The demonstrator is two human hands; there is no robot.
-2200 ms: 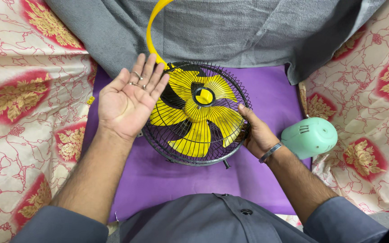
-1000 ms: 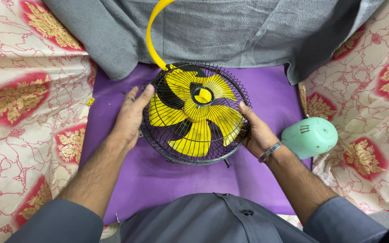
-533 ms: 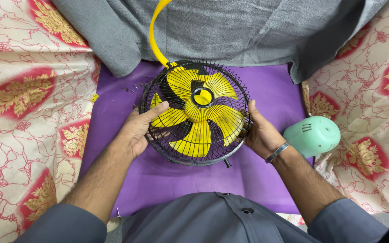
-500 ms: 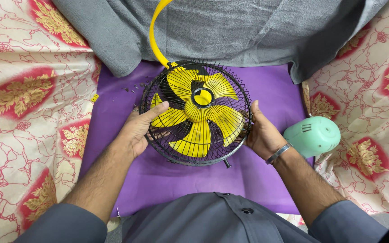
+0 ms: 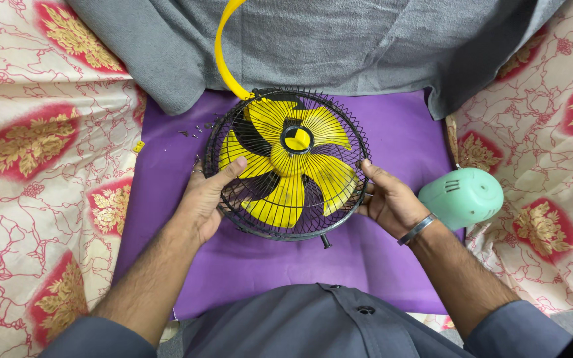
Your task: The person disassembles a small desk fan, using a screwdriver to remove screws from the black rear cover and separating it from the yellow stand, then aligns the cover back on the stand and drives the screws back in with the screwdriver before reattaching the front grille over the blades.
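Observation:
A small round fan [image 5: 288,166] with yellow blades and a black wire cage lies face up on a purple mat [image 5: 399,132]. My left hand [image 5: 208,199] grips the cage's left rim, thumb laid over the wires. My right hand [image 5: 387,199] holds the right rim, with a metal bangle on its wrist. A yellow curved stem [image 5: 223,46] rises from the fan's far side.
A pale green motor housing [image 5: 462,197] lies on the mat just right of my right wrist. A grey cloth [image 5: 339,40] covers the far side. Tiny dark screws [image 5: 197,129] are scattered left of the fan. Red and cream patterned fabric [image 5: 41,166] surrounds the mat.
My left hand, earlier raised open with the palm up, has come down and closed on the cage's left rim. The right hand has stayed on the right rim.

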